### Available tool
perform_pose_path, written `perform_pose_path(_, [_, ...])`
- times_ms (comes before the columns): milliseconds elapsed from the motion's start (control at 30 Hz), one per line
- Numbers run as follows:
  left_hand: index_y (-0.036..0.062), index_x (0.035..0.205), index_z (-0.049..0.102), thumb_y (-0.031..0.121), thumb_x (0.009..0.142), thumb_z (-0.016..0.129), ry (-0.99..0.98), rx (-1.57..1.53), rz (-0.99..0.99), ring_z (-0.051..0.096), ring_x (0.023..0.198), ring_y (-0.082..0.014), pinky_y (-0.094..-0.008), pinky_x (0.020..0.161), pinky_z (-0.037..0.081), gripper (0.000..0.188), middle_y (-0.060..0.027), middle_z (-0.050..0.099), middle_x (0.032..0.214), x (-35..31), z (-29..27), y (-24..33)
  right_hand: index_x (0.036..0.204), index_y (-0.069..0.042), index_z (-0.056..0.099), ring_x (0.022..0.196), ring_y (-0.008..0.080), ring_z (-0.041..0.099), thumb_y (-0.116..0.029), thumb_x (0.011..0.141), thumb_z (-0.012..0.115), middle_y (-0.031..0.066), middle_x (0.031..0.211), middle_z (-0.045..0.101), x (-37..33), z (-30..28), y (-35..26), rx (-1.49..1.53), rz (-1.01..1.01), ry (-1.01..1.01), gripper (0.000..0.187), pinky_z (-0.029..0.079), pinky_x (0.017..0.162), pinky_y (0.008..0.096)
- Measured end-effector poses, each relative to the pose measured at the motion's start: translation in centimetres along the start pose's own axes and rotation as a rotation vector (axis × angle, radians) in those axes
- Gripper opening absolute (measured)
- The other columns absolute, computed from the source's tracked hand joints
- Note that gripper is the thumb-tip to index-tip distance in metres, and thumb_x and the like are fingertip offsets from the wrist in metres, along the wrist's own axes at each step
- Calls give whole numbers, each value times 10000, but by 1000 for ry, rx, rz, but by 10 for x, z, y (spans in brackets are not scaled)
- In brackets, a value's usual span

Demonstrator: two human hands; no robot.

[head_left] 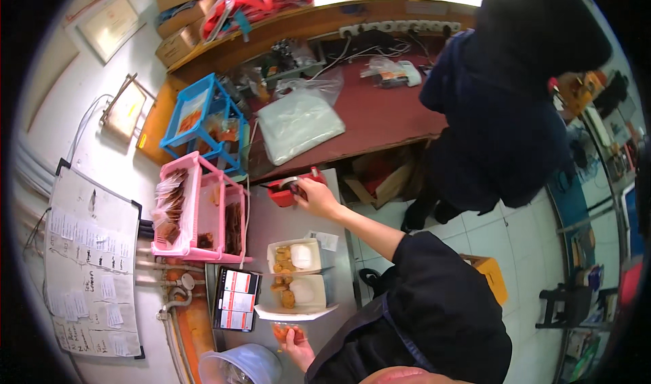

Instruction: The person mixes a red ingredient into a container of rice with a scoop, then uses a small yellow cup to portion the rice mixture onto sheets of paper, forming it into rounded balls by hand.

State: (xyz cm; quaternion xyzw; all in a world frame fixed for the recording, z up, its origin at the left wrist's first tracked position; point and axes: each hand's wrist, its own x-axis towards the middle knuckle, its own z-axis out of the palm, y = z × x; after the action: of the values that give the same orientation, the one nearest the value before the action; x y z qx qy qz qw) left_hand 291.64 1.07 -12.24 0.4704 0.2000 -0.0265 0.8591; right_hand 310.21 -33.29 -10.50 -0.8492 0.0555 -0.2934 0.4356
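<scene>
My left hand [296, 349] is closed on a small clear packet of orange-red sauce [287, 332] at the near edge of the steel counter. Farther up, my right hand [314, 195] reaches out and grips dark-handled scissors [292, 185] above a small red basket [279, 197]. Between my hands stand two open paper food boxes [324, 290], each with a white mound of rice [301, 256] and browned fried pieces [283, 259]. A white paper slip [327, 240] lies beside the far box.
Left of the boxes are a tablet [237, 300] and a pink basket [196, 250] of packets. Behind it stands a blue rack [198, 123]. A translucent bin [241, 364] is at the near edge. Plastic bags [300, 125] lie on the red table [386, 116]; another person [502, 106] stands right.
</scene>
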Motion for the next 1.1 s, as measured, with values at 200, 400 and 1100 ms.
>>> perform_pose_path(200, [104,1160,475,-38,726,610,-181,34,-114,590,720,-144,-261,658,506,476,-35,587,866,-28,-18,-13,776,-62,527,708,335,546,-116,721,598,123,751,555,-191,-96,7,-270,166,-124,105,426,594,412])
perform_pose_path(400, [105,1160,458,-68,719,607,-522,75,-311,604,726,-174,-307,657,522,497,-62,581,875,-76,-21,-28,771,-93,600,783,310,574,-234,719,634,114,771,587,-455,-183,-49,-383,523,-770,154,459,674,412])
perform_pose_path(1100, [91,1110,482,6,759,633,-1496,371,-1658,571,907,-129,-259,817,476,391,-6,568,971,-524,-85,-205,899,-31,641,673,165,568,-127,723,608,55,744,624,-1118,-140,-367,578,1570,815,203,450,549,314])
